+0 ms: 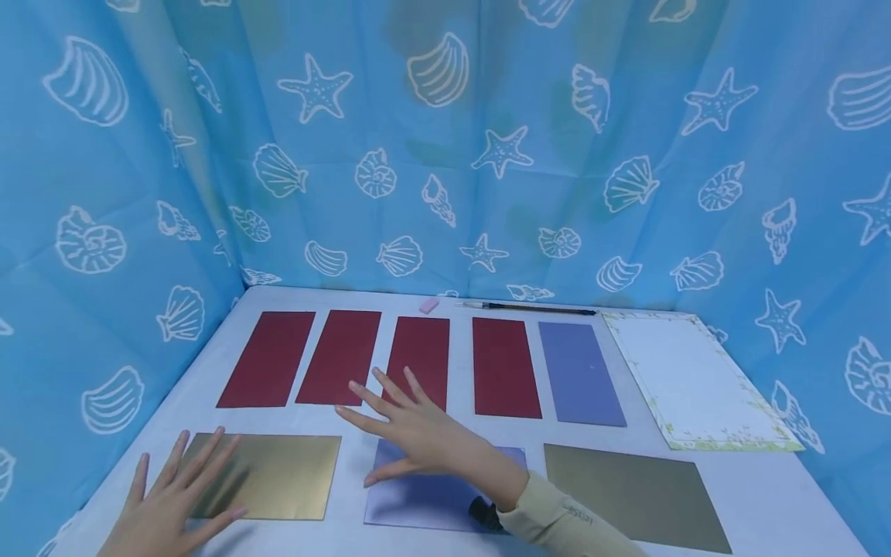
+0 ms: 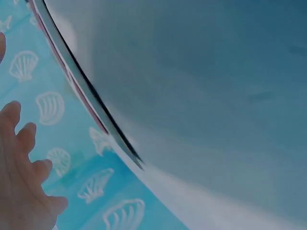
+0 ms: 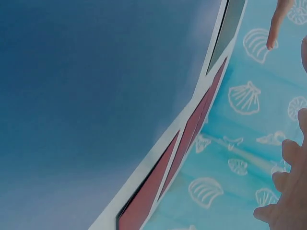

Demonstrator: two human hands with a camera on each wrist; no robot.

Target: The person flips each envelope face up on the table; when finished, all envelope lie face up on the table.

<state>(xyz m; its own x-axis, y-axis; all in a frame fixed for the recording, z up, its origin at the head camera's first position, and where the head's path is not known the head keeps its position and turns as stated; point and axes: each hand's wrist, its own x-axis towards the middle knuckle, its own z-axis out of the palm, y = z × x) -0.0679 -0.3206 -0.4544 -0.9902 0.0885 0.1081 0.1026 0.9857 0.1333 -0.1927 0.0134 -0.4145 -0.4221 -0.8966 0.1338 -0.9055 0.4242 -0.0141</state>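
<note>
My left hand is spread, fingers apart, with its fingertips over the left part of a gold card. My right hand also has its fingers splayed, reaching from above a purple card towards the row of red cards behind. Nothing is held in either hand. The right fingertips overlap one red card in the head view. In the left wrist view the left hand shows at the left edge; in the right wrist view the right hand shows at the right edge.
Several red cards and another purple card form the back row. A second gold card lies front right, below a white sheet with a leafy border. A brush and a pink eraser lie along the back, before a blue curtain.
</note>
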